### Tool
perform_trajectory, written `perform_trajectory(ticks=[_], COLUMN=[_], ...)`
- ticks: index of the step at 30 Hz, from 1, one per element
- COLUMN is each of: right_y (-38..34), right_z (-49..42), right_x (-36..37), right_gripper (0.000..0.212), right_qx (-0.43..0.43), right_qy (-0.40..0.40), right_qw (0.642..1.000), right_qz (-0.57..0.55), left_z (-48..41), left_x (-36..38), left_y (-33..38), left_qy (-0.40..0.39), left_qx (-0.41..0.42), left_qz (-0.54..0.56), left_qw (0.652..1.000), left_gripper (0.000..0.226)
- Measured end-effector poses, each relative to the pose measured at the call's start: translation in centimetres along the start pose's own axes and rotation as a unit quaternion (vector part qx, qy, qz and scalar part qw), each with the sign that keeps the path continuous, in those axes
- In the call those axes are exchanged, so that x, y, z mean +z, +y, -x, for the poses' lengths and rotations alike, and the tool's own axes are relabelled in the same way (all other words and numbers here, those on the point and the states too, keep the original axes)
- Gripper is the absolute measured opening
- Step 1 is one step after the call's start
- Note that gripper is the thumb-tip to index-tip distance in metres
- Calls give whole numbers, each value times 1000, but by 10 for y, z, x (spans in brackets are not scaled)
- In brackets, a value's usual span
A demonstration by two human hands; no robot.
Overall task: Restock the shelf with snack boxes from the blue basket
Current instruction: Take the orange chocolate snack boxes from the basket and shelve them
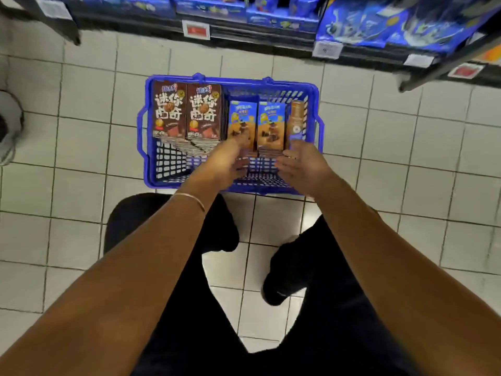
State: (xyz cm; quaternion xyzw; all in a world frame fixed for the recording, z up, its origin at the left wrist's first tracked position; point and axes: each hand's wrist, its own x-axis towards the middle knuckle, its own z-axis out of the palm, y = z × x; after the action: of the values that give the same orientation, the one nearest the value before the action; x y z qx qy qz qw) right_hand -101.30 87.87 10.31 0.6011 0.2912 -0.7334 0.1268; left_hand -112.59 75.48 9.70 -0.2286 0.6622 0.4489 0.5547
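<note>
A blue basket [148, 169] stands on the tiled floor in front of me. Inside it, two stacks of brown snack boxes [187, 112] lie on the left and two stacks of orange-and-blue snack boxes [271, 123] in the middle, with a brown box [296, 118] on edge at the right. My left hand [226, 161] reaches into the basket with straight fingers at the near end of the left orange stack. My right hand [301, 166] is spread open over the near end of the right orange stack. Neither hand visibly grips a box.
A shelf [271, 36] with blue snack packs and price tags runs along the top of the view, and a second shelf edge [447, 69] juts out at the right. My dark trousers and shoes are below the basket. A grey object [8, 126] sits at the left edge.
</note>
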Motion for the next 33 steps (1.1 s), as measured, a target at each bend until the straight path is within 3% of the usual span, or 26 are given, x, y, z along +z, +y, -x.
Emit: perform_trajectory(ticks=[1, 5, 10, 15, 17, 33], right_y=[5, 29, 38, 45, 48, 33], right_z=[-29, -126, -203, -231, -235, -226], right_x=[3, 18, 25, 25, 17, 6], right_gripper=[23, 53, 52, 28, 33, 28], right_qx=[4, 41, 88, 4, -4, 10], right_qy=[9, 19, 32, 27, 18, -8], right_qw=[1000, 998, 984, 968, 957, 974], right_qz=[-3, -40, -155, -250, -289, -225], left_z=[-24, -105, -169, -195, -196, -162], left_x=[1, 4, 4, 7, 11, 28], left_y=[-2, -4, 2, -5, -9, -20], left_qy=[-5, -22, -1, 47, 61, 96], left_qx=[5, 23, 27, 48, 57, 130], left_qz=[-14, -72, -160, -157, -149, -72], left_qw=[1000, 997, 987, 985, 985, 984], left_gripper=[21, 24, 33, 35, 35, 28])
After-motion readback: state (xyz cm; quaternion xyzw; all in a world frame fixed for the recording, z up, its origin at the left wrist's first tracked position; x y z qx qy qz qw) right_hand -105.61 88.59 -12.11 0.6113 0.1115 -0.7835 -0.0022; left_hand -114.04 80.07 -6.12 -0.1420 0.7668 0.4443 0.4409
